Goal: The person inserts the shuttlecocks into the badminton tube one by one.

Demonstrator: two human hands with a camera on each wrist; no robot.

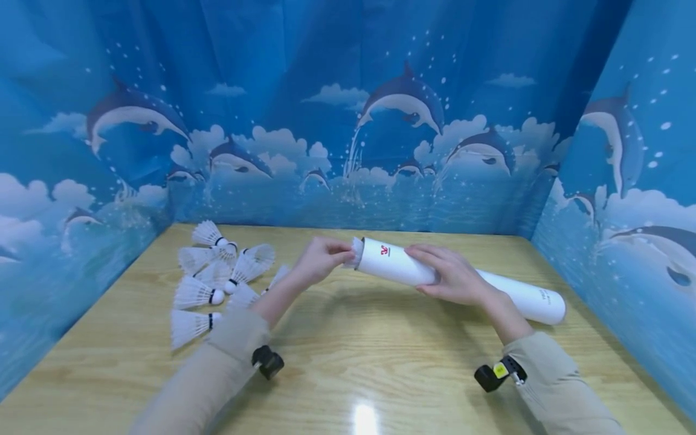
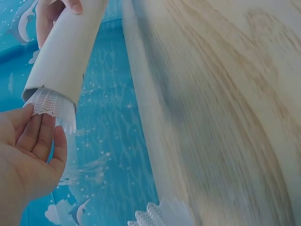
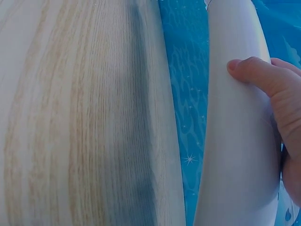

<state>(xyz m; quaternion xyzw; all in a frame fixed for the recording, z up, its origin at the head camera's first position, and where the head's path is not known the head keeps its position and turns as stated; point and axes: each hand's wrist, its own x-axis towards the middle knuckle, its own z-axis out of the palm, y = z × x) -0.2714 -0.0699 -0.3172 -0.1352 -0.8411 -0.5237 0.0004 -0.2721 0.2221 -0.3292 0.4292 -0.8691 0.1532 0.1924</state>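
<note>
My right hand (image 1: pixel 451 275) grips a long white shuttlecock tube (image 1: pixel 516 294) around its middle, thumb on the near side in the right wrist view. The tube slants, its left end raised above the table and its mouth facing left. At that mouth my left hand (image 1: pixel 324 260) pinches the feathered skirt of a white shuttlecock (image 2: pixel 49 102). The skirt's wide edge sticks out of the tube; its cork end is hidden inside. In the left wrist view the fingertips lie right at the skirt's edge, close below the tube's rim.
A loose group of several white shuttlecocks (image 1: pixel 193 292) lies on the left of the wooden table (image 1: pixel 348 356), some overlapping, a few partly behind the left forearm. Blue dolphin-print curtains (image 1: pixel 304 121) stand behind the table and along both sides.
</note>
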